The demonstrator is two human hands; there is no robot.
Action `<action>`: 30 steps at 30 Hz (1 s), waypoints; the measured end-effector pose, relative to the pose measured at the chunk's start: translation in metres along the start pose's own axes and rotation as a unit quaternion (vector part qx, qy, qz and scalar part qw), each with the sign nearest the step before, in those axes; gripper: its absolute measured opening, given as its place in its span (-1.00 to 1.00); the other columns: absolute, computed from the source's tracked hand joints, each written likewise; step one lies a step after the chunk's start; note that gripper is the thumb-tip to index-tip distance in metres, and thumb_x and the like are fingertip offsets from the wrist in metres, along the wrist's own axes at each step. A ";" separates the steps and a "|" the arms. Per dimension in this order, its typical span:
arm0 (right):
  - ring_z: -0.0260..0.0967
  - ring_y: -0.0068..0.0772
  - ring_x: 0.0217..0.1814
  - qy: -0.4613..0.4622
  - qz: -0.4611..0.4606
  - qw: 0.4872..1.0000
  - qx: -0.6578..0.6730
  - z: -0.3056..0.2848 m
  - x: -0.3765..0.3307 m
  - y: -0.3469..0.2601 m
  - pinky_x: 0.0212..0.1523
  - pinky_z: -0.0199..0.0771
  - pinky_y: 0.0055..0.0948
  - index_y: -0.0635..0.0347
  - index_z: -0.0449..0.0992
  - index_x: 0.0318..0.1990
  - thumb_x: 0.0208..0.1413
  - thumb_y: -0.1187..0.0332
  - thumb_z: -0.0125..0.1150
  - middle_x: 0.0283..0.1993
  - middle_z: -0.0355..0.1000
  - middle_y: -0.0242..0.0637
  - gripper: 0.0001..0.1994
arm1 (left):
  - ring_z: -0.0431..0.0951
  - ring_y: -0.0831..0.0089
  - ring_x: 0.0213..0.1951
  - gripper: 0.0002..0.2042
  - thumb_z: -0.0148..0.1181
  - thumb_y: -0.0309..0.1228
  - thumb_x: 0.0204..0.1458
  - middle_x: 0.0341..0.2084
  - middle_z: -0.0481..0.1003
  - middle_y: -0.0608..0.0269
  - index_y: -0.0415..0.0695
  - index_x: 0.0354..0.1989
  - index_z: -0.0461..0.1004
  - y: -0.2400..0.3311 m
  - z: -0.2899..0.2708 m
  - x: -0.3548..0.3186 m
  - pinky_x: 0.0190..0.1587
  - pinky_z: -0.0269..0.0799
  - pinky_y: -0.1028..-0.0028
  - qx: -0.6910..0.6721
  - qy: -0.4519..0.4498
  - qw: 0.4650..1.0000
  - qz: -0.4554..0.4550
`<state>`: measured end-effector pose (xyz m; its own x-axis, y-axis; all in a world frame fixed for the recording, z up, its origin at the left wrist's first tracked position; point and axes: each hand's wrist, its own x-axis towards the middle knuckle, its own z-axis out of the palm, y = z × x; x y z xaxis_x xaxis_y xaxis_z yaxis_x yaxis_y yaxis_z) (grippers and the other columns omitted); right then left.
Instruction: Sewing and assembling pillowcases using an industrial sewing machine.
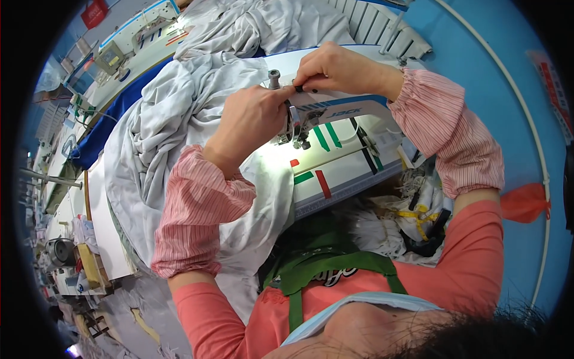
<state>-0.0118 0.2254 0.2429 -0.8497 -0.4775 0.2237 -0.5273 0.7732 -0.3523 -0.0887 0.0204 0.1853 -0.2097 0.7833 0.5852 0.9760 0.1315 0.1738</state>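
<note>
Nearest us, dark hair fills the lower right edge, with a pale blue mask just beside it. Up at the sewing machine, we see the right hand with its grip narrowed at a small black knob on the machine's head; we cannot tell whether anything is pinched there. The left hand reaches the same spot with a finger extended, next to a grey post (its palm is turned from us, so we cannot tell what its grip holds). Under the lit needle area, white fabric spills leftward in folds over the bench, whose bare side carries red, green and black strips. Beyond the bench's near edge, we find a yellow tape among white scraps.
</note>
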 end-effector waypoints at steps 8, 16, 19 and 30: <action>0.46 -0.16 -0.36 0.042 -0.042 0.995 -0.080 0.009 -0.002 -0.002 -0.29 0.45 -0.35 0.30 0.56 -0.34 -0.07 0.55 0.28 -0.37 0.50 -0.21 -0.90 | 0.54 0.11 -0.57 -0.86 0.07 -0.44 -0.03 -0.64 0.50 0.14 -0.06 -0.31 0.52 0.003 -0.008 0.005 -0.55 0.38 0.17 0.098 -0.085 0.990 0.049; 0.45 -0.16 -0.20 0.107 -0.042 0.963 -0.246 0.032 -0.017 -0.024 -0.19 0.49 -0.34 0.31 0.53 -0.25 -0.10 0.54 0.15 -0.26 0.49 -0.18 -0.80 | 0.46 0.24 -0.64 -0.75 0.16 -0.55 -0.11 -0.63 0.45 0.23 -0.11 -0.21 0.57 0.006 -0.017 -0.031 -0.57 0.34 0.30 0.000 0.055 0.998 0.024; 0.45 -0.18 -0.13 0.138 -0.026 0.951 -0.275 0.042 -0.023 -0.033 -0.12 0.51 -0.34 0.32 0.52 -0.20 -0.10 0.56 0.12 -0.19 0.50 -0.18 -0.75 | 0.42 0.28 -0.67 -0.73 0.15 -0.63 -0.14 -0.65 0.41 0.22 -0.13 -0.22 0.59 0.007 -0.019 -0.055 -0.59 0.29 0.35 -0.044 0.090 0.995 -0.017; 0.47 -0.21 -0.21 0.151 0.073 0.946 -0.276 0.046 -0.013 -0.044 -0.21 0.50 -0.31 0.29 0.55 -0.29 -0.07 0.51 0.19 -0.30 0.52 -0.22 -0.85 | 0.43 0.29 -0.67 -0.73 0.18 -0.58 -0.13 -0.65 0.42 0.28 -0.06 -0.20 0.55 0.008 -0.018 -0.061 -0.62 0.30 0.35 -0.085 0.131 0.988 -0.009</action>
<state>0.0221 0.1781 0.2141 -0.8295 -0.2713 0.4881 -0.2500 0.9620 0.1098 -0.0693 -0.0371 0.1657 -0.2558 0.5951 0.7618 0.9529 0.0224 0.3024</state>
